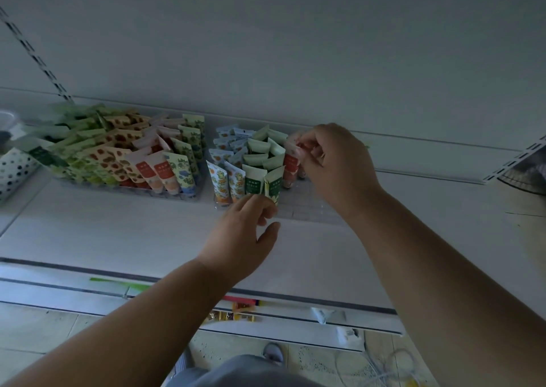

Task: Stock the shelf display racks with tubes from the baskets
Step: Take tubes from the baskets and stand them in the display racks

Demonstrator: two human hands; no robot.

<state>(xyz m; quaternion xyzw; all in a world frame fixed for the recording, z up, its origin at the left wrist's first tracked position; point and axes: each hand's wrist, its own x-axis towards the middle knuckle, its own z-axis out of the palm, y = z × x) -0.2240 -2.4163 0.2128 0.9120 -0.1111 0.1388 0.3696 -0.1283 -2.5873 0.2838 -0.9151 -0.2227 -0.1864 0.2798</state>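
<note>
Racks mid-frame: left rack (130,162) was full, right rack (307,206) half-filled, right columns bare. Right hand (334,162) pinched a red tube (291,162) over it; left hand (248,233) hovered loose, holding nothing.

Green-and-white plastic tubes (254,180) stand at nine o'clock of red-labelled pink tubes (291,166); white perforated basket (13,171) shows dark dots.

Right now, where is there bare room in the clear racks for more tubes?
The right clear plastic rack shows open grid slots in front of the right hand and right of the green-and-white tubes. The left clear rack is packed full. The white shelf lies bare left of the left hand.
</note>
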